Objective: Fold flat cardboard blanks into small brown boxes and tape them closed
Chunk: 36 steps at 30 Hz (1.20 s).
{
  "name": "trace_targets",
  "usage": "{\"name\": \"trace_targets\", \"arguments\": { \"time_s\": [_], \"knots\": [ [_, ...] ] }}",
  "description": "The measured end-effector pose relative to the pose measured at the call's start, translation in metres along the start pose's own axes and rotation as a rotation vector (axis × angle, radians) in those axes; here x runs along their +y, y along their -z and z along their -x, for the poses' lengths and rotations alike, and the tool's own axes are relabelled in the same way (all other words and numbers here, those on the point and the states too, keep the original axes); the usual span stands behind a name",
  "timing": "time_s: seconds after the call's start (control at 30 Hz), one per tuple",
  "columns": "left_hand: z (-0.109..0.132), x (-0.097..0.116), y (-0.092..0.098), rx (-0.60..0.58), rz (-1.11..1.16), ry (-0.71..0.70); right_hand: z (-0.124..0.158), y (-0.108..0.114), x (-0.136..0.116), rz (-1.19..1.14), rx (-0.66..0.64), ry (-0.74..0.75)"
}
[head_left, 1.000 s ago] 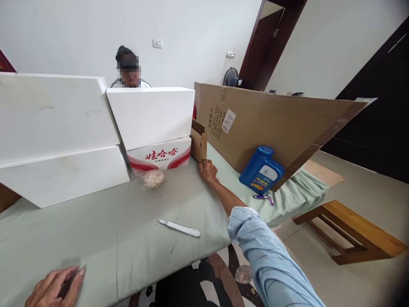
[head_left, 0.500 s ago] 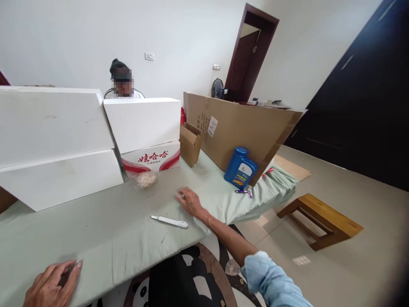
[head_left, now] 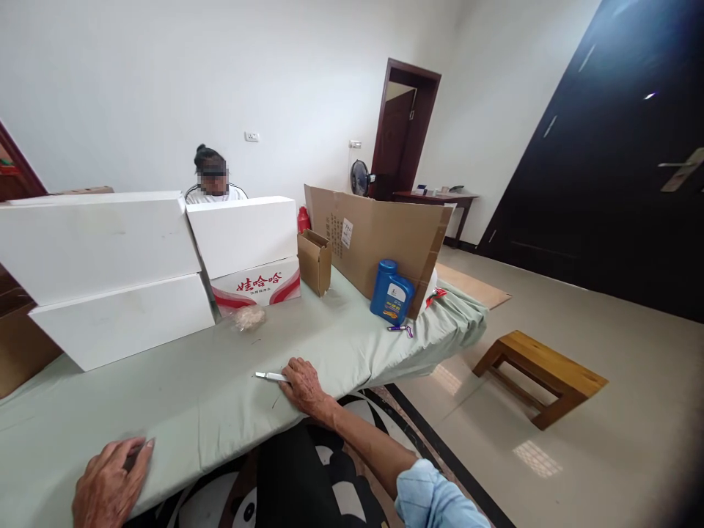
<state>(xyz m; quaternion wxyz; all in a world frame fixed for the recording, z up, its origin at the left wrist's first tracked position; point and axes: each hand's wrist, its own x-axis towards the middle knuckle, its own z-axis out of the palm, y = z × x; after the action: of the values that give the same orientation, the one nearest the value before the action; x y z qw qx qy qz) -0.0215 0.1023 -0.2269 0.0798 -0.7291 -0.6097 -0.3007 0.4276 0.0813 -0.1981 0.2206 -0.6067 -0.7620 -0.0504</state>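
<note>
A slim white craft knife lies on the green tablecloth, its narrow tip pointing left. My right hand is over its handle, fingers closed round it, hiding the rear part. At the near left edge of the table rests my left hand, empty, with the thumb apart from the loosely bent fingers. Behind the knife sits a crumpled clump of clear wrapping, in front of a white carton with red print.
White boxes stand stacked at the left; a person sits behind them. A small brown carton, a large cardboard sheet, a blue bottle and a purple item are further right. A wooden stool is on the floor.
My right hand has come back toward me and left, closing on the craft knife's handle. My left hand stays on the cloth. The view has tilted up.
</note>
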Motion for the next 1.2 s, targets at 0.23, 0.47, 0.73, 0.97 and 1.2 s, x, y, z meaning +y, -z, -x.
{"name": "trace_targets", "arguments": {
  "time_s": [0.23,0.47,0.73,0.97,1.2],
  "knots": [
    [0.004,0.012,0.006,0.071,-0.005,-0.016,-0.002,0.0,-0.001,0.005,-0.002,-0.02],
    [0.005,0.016,0.005,0.089,0.02,0.0,-0.005,0.0,-0.002,0.011,0.002,-0.042],
    [0.001,0.022,0.006,0.109,0.068,0.022,-0.007,0.001,0.0,0.016,0.06,-0.05],
    [-0.004,0.044,0.013,0.094,0.157,0.079,-0.01,0.007,0.009,-0.015,0.139,0.05],
    [-0.002,0.039,0.006,0.028,0.197,0.12,-0.04,0.005,0.022,-0.093,0.223,0.277]
  ]
}}
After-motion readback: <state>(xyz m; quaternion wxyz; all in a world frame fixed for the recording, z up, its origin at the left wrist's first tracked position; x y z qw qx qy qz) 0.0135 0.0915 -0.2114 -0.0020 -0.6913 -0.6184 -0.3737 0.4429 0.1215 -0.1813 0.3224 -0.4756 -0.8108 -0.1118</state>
